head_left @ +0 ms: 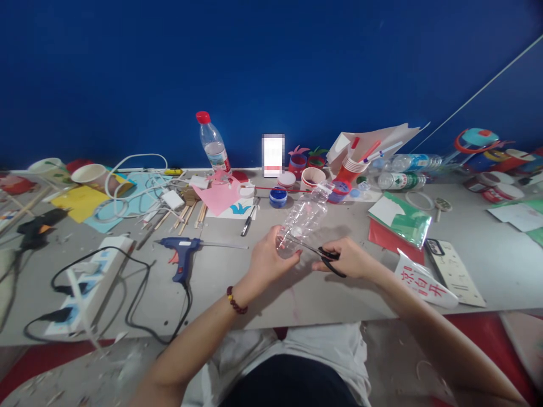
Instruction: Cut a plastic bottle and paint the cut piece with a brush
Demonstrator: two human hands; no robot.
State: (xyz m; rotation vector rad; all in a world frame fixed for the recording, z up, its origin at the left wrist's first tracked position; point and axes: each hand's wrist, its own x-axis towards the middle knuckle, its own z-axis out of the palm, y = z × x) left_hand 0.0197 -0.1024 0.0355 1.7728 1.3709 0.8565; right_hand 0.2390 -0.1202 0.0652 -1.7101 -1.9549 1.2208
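My left hand (271, 257) is closed around the bottom end of a clear plastic bottle (306, 210), which lies tilted with its neck pointing away to the right. In my right hand (350, 257) is a pair of black-handled scissors (328, 260), fingers in the loops. The scissor blades reach to the bottle's lower part, close to my left fingers; whether they are cutting into the plastic I cannot tell. A blue glue gun (180, 254) lies left of my left hand, and a black marker (246, 225) lies beyond it.
A white power strip (95, 282) with black cables lies at the left. Behind the bottle stand a blue paint jar (278, 196), a paper cup (313, 178) and a red-capped bottle (214, 147). Green packaged sheets (407, 217) and a printed label (424, 285) lie right.
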